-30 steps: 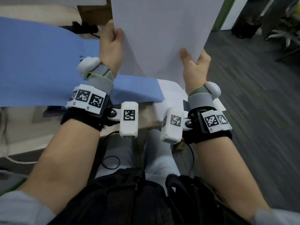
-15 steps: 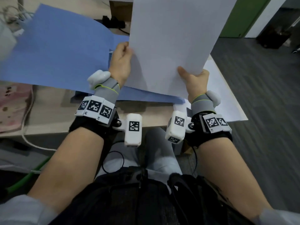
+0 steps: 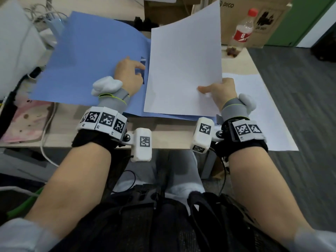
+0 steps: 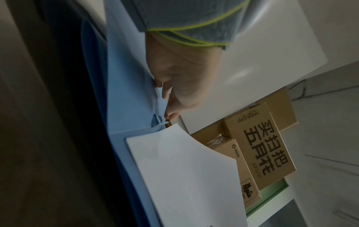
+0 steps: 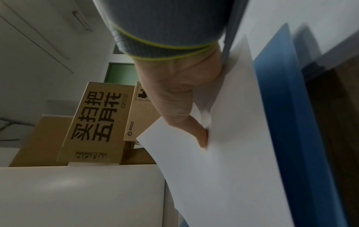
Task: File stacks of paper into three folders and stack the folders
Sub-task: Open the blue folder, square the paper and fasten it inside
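paper going into an open blue folder

a person is sitting at a wooden surface (image 3: pixel 163 131), seen from a head camera looking down over both forearms. an open blue folder (image 3: pixel 87 57) is lying across the surface. the right hand (image 3: pixel 221 91) is pinching a white paper stack (image 3: pixel 183 66) near its lower right edge, thumb on top and the other fingers hidden underneath. the stack is tilting up from the folder's right half, its near edge low over the folder and its far corner raised. the left hand (image 3: pixel 128 75) is resting on the folder by the fold, fingers loosely curled; the left wrist view suggests a fingertip is touching a small tab or pocket there, but whether it is gripping anything cannot be told. more white sheets (image 3: pixel 261 106) are lying on the surface to the right. a red-labelled bottle (image 3: pixel 243 31) and cardboard boxes (image 3: pixel 254 20) are standing at the far side.

the paper is looking light, thin and floppy, bowing under its own weight, so sheets could fan or slide apart. supporting it along an edge with both hands would probably be keeping it square. the folder is looking like thin, flexible card, best held by the fold or an outer edge.
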{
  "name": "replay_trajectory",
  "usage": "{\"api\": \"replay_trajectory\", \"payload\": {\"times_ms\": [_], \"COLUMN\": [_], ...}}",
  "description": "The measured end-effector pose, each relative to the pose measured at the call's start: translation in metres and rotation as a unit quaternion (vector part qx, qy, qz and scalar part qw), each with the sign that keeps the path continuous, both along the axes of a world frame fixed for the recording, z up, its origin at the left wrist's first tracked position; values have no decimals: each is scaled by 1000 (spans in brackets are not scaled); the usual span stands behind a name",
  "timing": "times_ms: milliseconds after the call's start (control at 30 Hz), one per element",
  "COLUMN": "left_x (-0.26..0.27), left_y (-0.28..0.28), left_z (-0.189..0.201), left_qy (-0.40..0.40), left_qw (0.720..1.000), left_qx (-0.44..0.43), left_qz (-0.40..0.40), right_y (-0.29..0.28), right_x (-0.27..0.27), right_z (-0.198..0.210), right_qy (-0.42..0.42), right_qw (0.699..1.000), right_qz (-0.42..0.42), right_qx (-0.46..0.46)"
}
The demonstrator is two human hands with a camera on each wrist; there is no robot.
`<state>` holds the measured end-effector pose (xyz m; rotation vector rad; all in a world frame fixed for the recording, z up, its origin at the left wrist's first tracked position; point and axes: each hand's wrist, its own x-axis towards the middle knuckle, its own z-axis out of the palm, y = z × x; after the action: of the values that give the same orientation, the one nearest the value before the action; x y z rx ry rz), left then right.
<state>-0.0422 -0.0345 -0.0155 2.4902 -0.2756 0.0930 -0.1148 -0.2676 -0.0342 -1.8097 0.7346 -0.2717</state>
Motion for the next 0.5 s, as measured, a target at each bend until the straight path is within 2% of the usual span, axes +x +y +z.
{"api": "replay_trajectory", "payload": {"times_ms": [200, 500], "left_x": [10, 10], "left_y": [7, 6], "left_z": [-18, -21], "left_qy": [1, -39], "left_qw": [1000, 997], "left_qx": [1, 45], "left_qz": [-20, -45], "right_y": [2, 7], "right_x": [9, 11], "right_z": [-9, -11], "right_qy": [23, 29], "right_qw": [1000, 999], "right_qz": [1, 15], "right_qx": [-1, -34]}}
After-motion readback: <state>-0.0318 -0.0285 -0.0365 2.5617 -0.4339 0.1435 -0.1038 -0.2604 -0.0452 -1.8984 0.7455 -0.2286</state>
